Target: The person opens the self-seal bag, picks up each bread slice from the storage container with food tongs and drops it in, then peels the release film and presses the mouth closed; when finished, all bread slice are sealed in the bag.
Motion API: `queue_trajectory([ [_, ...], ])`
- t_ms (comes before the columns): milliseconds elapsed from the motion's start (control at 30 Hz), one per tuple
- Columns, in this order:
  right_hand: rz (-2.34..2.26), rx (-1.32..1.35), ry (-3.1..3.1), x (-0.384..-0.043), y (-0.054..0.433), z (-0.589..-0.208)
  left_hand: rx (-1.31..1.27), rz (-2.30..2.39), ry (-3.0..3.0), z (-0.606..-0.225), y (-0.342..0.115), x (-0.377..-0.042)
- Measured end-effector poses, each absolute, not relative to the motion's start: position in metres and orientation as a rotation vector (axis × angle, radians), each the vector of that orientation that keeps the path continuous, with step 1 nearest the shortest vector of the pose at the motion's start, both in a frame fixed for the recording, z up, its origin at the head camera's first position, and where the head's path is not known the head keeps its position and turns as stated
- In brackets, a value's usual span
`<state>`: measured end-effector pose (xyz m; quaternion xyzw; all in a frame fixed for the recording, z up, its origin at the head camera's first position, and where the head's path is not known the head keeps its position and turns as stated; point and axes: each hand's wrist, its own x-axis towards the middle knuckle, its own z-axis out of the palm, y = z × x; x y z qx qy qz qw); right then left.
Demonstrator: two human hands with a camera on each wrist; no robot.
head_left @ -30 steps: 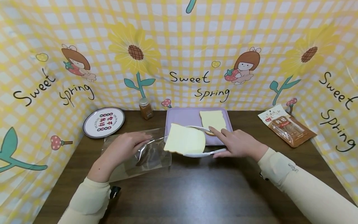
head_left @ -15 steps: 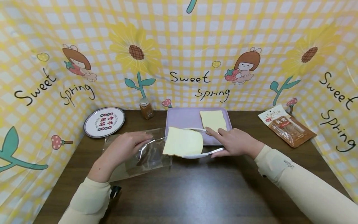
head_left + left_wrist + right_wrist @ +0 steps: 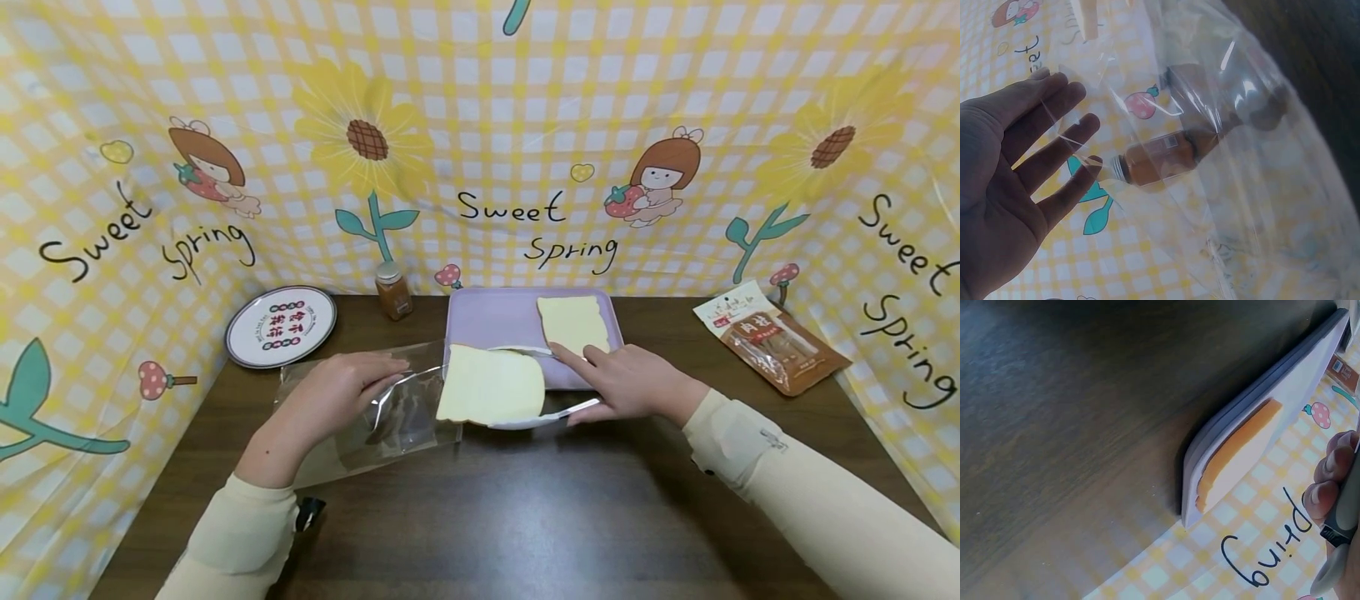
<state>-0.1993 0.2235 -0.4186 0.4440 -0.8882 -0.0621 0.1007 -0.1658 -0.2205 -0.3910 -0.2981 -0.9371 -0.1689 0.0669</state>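
My left hand (image 3: 337, 387) pinches the rim of a clear plastic bag (image 3: 420, 442) on the left of the table. In the left wrist view, thumb and forefinger of the left hand (image 3: 1016, 162) meet at the film (image 3: 1229, 162), other fingers extended. A pair of tongs (image 3: 579, 407) is held in my right hand (image 3: 637, 382), its white ends either side of a bread slice (image 3: 491, 385) between bag and tray. Another bread slice (image 3: 573, 323) lies on the purple tray (image 3: 480, 310). The right wrist view shows the tongs' grey handle (image 3: 1342, 509) under curled fingers (image 3: 1329, 465).
A white plate (image 3: 281, 327) with red lettering is at the back left, beside a small jar (image 3: 393, 292) of brown contents. At the back right lies a brown food packet (image 3: 780, 342). A checked cloth (image 3: 525, 108) stands round the brown table.
The right hand has brought the tongs and bread slice slightly lower and to the left, nearer the table. The left hand and plastic bag have hardly moved.
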Motion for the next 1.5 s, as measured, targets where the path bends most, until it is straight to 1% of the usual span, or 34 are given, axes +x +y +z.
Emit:
queue_trajectory([
  [267,-0.213,1.339,-2.571,-0.201,0.224,-0.42,-0.905,-0.509,-2.825,-0.393,-0.221,-0.168],
  [700,-0.242,1.406,-2.42,-0.206,0.208,-0.414,-0.969,-0.472,-2.792,-0.394,-0.22,-0.168],
  [1500,-0.253,1.474,-2.438,-0.213,0.183,-0.41,-0.985,-0.476,-2.789,-0.393,-0.219,-0.165],
])
